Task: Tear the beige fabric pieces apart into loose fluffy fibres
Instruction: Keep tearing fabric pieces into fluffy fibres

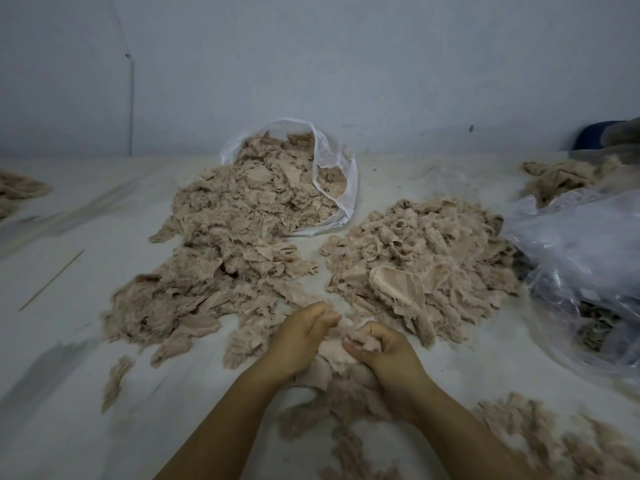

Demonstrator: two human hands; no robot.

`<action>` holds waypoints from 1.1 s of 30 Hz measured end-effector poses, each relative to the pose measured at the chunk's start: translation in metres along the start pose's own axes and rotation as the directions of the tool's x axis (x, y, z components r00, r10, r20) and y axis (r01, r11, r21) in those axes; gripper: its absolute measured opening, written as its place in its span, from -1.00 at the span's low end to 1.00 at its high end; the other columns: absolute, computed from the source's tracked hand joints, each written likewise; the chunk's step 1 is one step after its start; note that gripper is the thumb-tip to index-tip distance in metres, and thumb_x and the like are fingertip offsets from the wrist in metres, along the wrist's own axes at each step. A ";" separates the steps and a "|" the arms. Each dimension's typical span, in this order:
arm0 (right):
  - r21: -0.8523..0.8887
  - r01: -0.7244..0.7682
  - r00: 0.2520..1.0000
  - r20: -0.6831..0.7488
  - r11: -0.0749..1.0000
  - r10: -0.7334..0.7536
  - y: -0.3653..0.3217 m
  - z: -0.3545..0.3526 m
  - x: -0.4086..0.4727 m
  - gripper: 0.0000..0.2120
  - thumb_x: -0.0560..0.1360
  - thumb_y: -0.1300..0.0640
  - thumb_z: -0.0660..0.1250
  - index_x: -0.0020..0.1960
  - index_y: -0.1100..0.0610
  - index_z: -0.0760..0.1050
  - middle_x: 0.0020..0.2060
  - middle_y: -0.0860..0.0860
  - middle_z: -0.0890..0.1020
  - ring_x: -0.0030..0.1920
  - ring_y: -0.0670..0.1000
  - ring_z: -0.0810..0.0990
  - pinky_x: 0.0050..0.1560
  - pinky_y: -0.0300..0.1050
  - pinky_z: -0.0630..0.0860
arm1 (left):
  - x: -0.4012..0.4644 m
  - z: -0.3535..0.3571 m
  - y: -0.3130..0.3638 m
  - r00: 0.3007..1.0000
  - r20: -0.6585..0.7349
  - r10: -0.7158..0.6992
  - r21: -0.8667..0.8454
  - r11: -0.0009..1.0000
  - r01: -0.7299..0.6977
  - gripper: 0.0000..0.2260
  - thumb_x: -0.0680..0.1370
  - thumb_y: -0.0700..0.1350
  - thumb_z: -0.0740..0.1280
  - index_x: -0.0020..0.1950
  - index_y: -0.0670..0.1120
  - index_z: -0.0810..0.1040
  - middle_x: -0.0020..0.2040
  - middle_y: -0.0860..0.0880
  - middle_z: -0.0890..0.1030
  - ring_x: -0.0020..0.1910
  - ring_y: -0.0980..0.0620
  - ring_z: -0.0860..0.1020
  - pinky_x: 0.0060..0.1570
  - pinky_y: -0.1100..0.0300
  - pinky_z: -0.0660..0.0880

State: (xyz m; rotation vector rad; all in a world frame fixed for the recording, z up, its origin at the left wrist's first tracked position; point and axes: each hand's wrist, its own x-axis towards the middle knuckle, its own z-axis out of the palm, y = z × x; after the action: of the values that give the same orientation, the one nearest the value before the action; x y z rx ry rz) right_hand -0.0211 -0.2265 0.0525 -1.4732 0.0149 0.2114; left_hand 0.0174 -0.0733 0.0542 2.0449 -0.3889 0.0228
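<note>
Head view: both hands [306, 336] [382, 349] pinch beige fabric piece [332, 355]

We grip one beige fabric piece [341, 341] in our left hand [304, 332] and right hand [381, 348], between two heaps.
</note>
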 end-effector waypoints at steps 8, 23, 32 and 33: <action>0.223 0.013 0.963 -0.266 0.975 0.048 0.001 -0.007 0.004 -0.98 0.50 0.28 0.36 -0.07 0.22 0.54 -0.13 0.18 0.68 -0.16 0.11 0.67 -0.10 -0.02 0.59 | -0.004 -0.010 -0.011 0.984 -0.125 -0.125 -0.074 0.990 0.116 -0.72 0.55 0.15 0.25 -0.18 -0.01 0.58 -0.28 0.02 0.60 -0.27 0.14 0.55 -0.18 0.11 0.45; 0.287 -0.054 0.959 -0.252 0.956 0.130 -0.002 -0.021 0.006 -0.84 0.50 0.28 0.35 -0.25 0.23 0.49 -0.50 0.05 0.55 -0.49 -0.03 0.53 -0.39 -0.11 0.55 | -0.008 -0.013 -0.012 0.958 0.261 -0.118 0.023 0.993 0.116 -0.83 0.45 -0.12 0.47 -0.31 -0.15 0.59 -0.35 0.05 0.56 -0.29 0.13 0.53 -0.16 0.17 0.46; 0.257 -0.105 0.978 -0.149 0.961 0.146 0.000 -0.005 -0.001 -0.75 0.50 0.21 0.38 -0.32 0.19 0.43 -0.53 0.01 0.49 -0.52 -0.08 0.45 -0.39 -0.17 0.44 | 0.001 0.006 0.009 0.992 0.037 -0.124 -0.165 0.978 0.129 -0.82 0.54 -0.06 0.35 -0.28 0.01 0.56 -0.39 0.11 0.56 -0.37 0.16 0.52 -0.23 0.27 0.45; 0.262 -0.104 0.975 -0.165 0.959 0.151 0.000 -0.003 -0.001 -0.79 0.50 0.20 0.38 -0.28 0.22 0.47 -0.49 0.03 0.51 -0.49 -0.07 0.46 -0.40 -0.18 0.45 | 0.001 0.009 0.009 0.990 -0.021 -0.142 -0.196 0.971 0.135 -0.72 0.57 -0.12 0.30 -0.36 -0.02 0.51 -0.46 0.09 0.51 -0.41 0.13 0.47 -0.26 0.26 0.43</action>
State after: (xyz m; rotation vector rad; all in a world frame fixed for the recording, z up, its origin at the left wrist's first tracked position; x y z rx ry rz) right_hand -0.0217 -0.2293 0.0527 -1.2340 0.2788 0.1711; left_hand 0.0142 -0.0848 0.0581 1.8712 -0.2164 -0.0620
